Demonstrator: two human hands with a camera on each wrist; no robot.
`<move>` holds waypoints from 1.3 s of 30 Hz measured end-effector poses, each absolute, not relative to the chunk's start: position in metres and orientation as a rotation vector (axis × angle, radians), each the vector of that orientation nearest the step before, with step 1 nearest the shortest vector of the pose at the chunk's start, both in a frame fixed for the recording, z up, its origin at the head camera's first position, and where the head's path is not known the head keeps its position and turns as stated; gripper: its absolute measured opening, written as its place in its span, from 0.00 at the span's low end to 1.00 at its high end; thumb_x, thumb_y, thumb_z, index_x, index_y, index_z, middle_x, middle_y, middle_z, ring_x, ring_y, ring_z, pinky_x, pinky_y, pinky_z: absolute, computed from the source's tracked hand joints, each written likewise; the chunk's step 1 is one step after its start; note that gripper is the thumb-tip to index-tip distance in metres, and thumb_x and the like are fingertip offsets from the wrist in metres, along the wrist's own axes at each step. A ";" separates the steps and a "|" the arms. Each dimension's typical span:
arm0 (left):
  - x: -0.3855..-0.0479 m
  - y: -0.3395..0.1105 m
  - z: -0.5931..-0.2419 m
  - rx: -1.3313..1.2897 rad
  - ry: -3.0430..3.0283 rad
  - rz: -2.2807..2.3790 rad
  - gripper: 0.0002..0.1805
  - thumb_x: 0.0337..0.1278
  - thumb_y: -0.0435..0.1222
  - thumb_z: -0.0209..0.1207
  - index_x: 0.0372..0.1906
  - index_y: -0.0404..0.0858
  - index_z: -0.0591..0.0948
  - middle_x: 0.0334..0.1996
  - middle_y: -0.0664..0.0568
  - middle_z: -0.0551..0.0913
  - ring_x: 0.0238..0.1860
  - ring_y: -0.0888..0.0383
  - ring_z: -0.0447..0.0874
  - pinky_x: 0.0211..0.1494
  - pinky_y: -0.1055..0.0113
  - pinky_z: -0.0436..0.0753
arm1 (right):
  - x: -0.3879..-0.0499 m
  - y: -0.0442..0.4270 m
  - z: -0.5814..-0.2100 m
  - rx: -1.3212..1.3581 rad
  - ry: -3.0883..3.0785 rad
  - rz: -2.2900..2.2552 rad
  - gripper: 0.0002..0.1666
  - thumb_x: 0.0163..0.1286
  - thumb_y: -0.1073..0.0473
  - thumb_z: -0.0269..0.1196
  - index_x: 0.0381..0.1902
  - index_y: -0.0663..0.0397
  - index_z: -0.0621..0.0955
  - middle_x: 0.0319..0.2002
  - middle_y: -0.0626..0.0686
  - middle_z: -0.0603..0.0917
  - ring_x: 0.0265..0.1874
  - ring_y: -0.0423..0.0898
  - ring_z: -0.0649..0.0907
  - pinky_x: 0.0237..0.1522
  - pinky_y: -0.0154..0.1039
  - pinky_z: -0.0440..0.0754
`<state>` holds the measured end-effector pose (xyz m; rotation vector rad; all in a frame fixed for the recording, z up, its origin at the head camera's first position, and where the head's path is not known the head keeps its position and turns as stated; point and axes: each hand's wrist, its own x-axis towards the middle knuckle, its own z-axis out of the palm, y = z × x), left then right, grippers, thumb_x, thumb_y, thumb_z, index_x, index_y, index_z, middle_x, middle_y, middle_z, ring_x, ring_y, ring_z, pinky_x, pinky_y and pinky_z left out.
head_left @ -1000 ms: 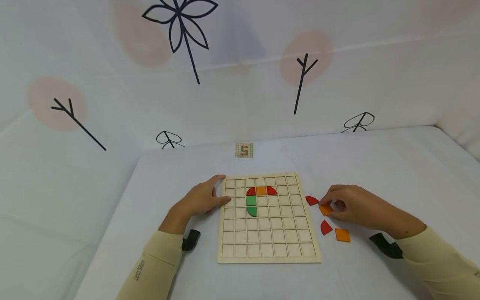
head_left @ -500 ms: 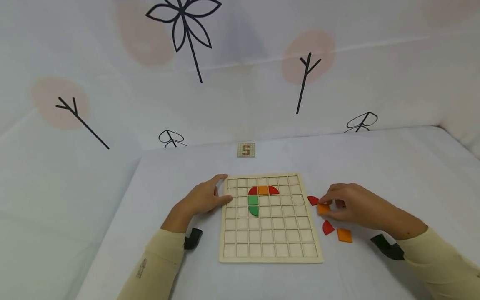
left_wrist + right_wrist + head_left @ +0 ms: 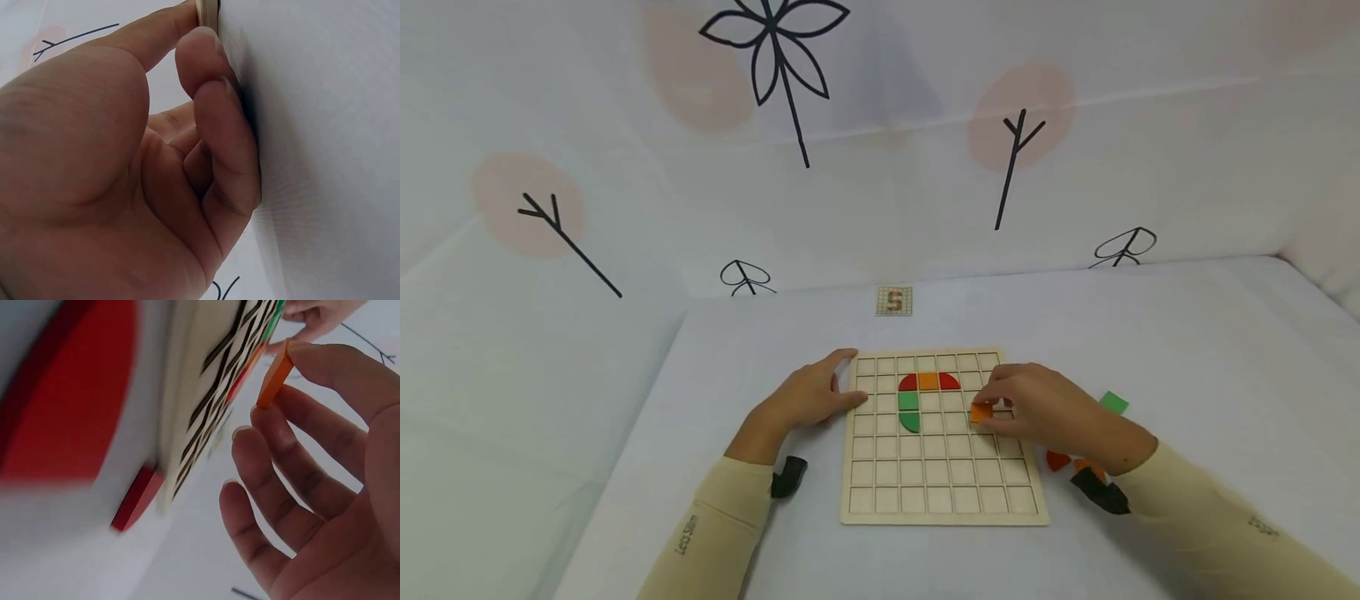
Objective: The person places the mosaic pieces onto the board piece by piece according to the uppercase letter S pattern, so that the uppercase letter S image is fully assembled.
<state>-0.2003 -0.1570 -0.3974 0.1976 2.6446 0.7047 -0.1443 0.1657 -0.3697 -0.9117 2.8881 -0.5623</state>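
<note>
My right hand (image 3: pixel 1037 408) pinches an orange square tile (image 3: pixel 981 412) between thumb and fingertips, over the right side of a wooden grid board (image 3: pixel 936 475). In the right wrist view the orange tile (image 3: pixel 275 378) is tilted on edge, its other fingers spread below. My left hand (image 3: pixel 801 404) touches the board's left edge with its thumb and the upper left corner with its index finger; the left wrist view shows its other fingers curled. On the board lie two red quarter-circle tiles (image 3: pixel 907 382), an orange square (image 3: pixel 928 381), a green square (image 3: pixel 908 401) and a green quarter-circle (image 3: pixel 910 422).
Right of the board lie a red quarter-circle (image 3: pixel 1057 460), an orange tile (image 3: pixel 1091 469) partly hidden by the right wrist, and a green square (image 3: pixel 1113 403). Another red piece (image 3: pixel 137 497) shows beside the board. A small pattern card (image 3: pixel 894 301) lies behind it.
My right hand has moved left from beside the board to above its right columns, carrying the orange tile. The green square has come into sight. My left hand stays at the board.
</note>
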 end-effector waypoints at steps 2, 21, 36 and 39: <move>-0.201 -0.157 -0.398 0.203 2.643 0.709 0.43 0.58 0.56 0.66 0.76 0.58 0.60 0.25 0.51 0.80 0.19 0.58 0.75 0.27 0.65 0.70 | -0.145 0.156 -0.371 -0.929 2.903 -0.548 0.14 0.59 0.49 0.75 0.41 0.47 0.90 0.35 0.40 0.83 0.33 0.37 0.77 0.38 0.36 0.80; -0.199 -0.156 -0.396 0.226 2.641 0.713 0.43 0.60 0.55 0.65 0.77 0.56 0.60 0.24 0.51 0.80 0.18 0.58 0.75 0.27 0.65 0.71 | -0.154 0.110 -0.378 -0.925 2.843 -0.606 0.11 0.58 0.53 0.76 0.37 0.50 0.90 0.35 0.43 0.86 0.35 0.40 0.81 0.41 0.39 0.81; -0.200 -0.156 -0.398 0.215 2.648 0.703 0.43 0.60 0.55 0.65 0.77 0.57 0.60 0.23 0.51 0.80 0.18 0.58 0.75 0.27 0.65 0.70 | -0.156 0.106 -0.381 -0.903 2.818 -0.561 0.10 0.59 0.54 0.75 0.39 0.48 0.90 0.36 0.43 0.86 0.34 0.37 0.79 0.41 0.38 0.79; -0.200 -0.157 -0.398 0.211 2.648 0.706 0.43 0.60 0.55 0.65 0.77 0.57 0.60 0.24 0.51 0.80 0.18 0.58 0.75 0.26 0.65 0.70 | -0.156 0.106 -0.381 -0.912 2.812 -0.567 0.10 0.59 0.55 0.75 0.39 0.48 0.90 0.36 0.43 0.85 0.35 0.37 0.79 0.42 0.39 0.80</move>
